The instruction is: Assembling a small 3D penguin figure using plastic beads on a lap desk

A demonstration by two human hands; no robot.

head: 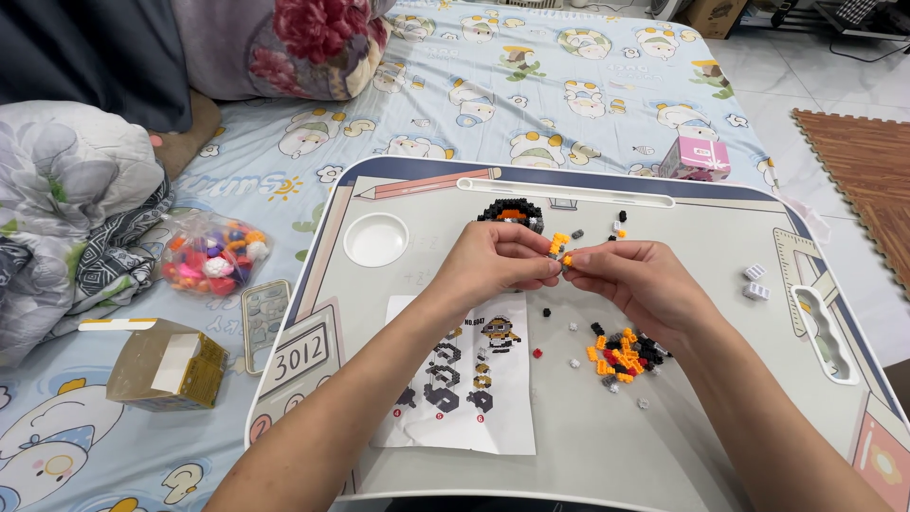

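Observation:
My left hand [498,261] and my right hand [635,284] meet over the middle of a grey lap tray [701,417]. Together they pinch a small cluster of orange and grey mini bricks [559,248] between the fingertips. Just behind the hands stands a partly built round black-and-orange brick model [512,212]. A loose pile of orange, black, red and white mini bricks [621,356] lies under my right wrist. A white instruction sheet [469,379] with printed build steps lies beneath my left forearm.
The tray rests on a cartoon-print bedsheet [531,85]. Two white bricks [755,282] sit near the tray's right handle slot. A clear bag of coloured pieces [213,256], a phone [265,318], an open cardboard box [169,365] and a pink box [700,157] lie around it.

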